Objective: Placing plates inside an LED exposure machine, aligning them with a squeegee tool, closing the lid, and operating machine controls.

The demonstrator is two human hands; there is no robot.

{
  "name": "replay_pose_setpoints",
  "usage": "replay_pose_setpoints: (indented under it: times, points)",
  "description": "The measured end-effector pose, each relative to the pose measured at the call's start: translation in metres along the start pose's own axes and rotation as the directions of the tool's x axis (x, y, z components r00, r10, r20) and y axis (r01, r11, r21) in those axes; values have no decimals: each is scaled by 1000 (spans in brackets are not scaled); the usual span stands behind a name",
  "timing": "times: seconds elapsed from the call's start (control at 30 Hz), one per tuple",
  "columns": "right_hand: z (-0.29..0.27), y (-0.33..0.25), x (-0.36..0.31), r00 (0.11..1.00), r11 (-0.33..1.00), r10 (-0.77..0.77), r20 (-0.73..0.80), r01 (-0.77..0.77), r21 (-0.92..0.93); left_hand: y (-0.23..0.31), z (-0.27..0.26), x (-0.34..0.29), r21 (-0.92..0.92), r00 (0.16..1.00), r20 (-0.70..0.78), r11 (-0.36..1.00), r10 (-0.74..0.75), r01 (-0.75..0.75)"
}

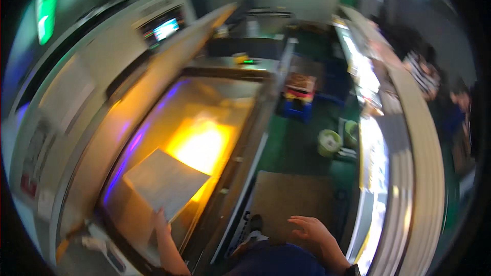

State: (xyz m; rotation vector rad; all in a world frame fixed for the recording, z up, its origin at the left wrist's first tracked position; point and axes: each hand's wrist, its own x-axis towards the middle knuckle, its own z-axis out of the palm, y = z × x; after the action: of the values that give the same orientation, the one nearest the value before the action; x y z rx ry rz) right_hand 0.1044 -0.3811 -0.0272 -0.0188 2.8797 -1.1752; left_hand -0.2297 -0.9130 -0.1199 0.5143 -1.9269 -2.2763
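Grey sheet (pixel 166 180) is positioned over the nearer part of the yellow-lit bed (pixel 217 89), its near corner held in my left hand (pixel 162 223). I cannot tell whether it touches the bed. My right hand (pixel 312 229) is free, loosely spread above the brown mat (pixel 291 194). Beyond, a pale green bin (pixel 329 142) stands on the green floor (pixel 279 145); farther off, a lit screen (pixel 166 29) shows.

Hands (pixel 313 228): two; pale sheet (pixel 166 181): one; green bins (pixel 329 144): two; lit screen (pixel 166 29): one.
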Motion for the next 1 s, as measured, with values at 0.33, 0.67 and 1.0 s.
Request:
replay_pose_setpoints:
  times: [0.33, 0.67, 1.0]
  points:
    - [-31, -48, 260, 936, 959, -202, 287, 248, -134, 9, 8, -9, 996, 955, 10, -92, 298, 18]
    - [-171, -341, 460, 316, 466, -882, -349, 690, -554, 17, -5, 6, 991, 991, -110, -64, 74, 115]
    - [-147, -308, 448, 318, 456, -880, -352, 773, -441, 0, -19, -4, 993, 955, -66, -70, 289, 90]
